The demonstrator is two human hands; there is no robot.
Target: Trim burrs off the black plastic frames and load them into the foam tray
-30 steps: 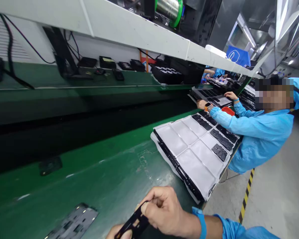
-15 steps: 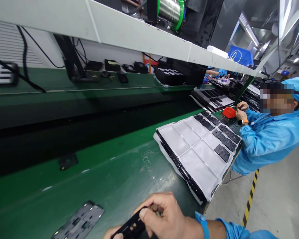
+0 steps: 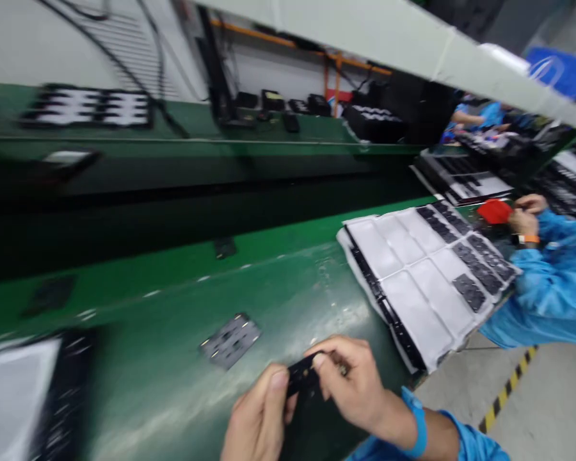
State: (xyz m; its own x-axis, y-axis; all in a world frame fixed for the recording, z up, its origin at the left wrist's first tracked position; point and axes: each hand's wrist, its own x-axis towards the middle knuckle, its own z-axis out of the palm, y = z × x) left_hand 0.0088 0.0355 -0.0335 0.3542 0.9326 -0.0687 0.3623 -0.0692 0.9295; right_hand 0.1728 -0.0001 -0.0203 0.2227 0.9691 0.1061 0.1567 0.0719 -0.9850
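Note:
My left hand (image 3: 264,410) and my right hand (image 3: 352,378) pinch the two ends of a small black plastic part (image 3: 301,376) over the green bench, near its front edge. Small brassy bits (image 3: 342,367) show by my right fingers; whether they are loose or belong to the part I cannot tell. Just beyond my hands a flat dark grey plate (image 3: 231,339) with cutouts lies on the bench. My right wrist wears a blue band (image 3: 416,422).
A stack of white compartment trays (image 3: 403,256) with dark plates at its far end lies to the right. Beside it a co-worker's hands (image 3: 527,214) are at a red bin (image 3: 494,211). Another tray (image 3: 24,390) is at lower left. A sunken dark conveyor (image 3: 249,198) runs behind the bench.
The view has swung left and down, so the bench things appear shifted and the left tray has come into view. My left hand now shows more fully; both hands keep hold of the black part.

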